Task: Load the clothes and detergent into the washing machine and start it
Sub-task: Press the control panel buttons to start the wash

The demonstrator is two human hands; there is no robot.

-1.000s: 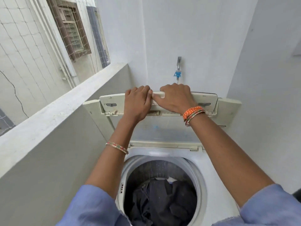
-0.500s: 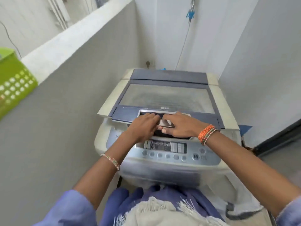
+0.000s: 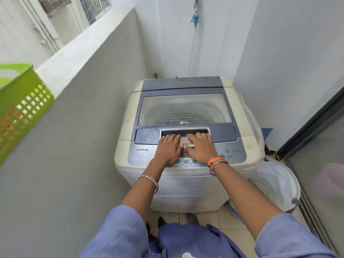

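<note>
The top-loading washing machine (image 3: pixel 186 185) stands in the corner with its lid (image 3: pixel 184 110) down flat. Through the cloudy lid window only the drum's ribs show faintly; the clothes are hidden. My left hand (image 3: pixel 168 149) and my right hand (image 3: pixel 201 148) lie side by side, palms down, on the lid's front handle recess, and they cover the middle of the control panel (image 3: pixel 230 153). Neither hand holds anything. No detergent is in view.
A green plastic basket (image 3: pixel 22 108) sits on the low wall at the left. A white net-lined hamper (image 3: pixel 275 183) stands on the floor right of the machine, beside a dark-framed sliding door (image 3: pixel 316 136). A tap with a blue fitting (image 3: pixel 195 17) hangs on the back wall.
A second ago both hands gripped the raised lid with dark clothes visible in the drum. The lid has come down flat, and my hands now rest on its front edge.
</note>
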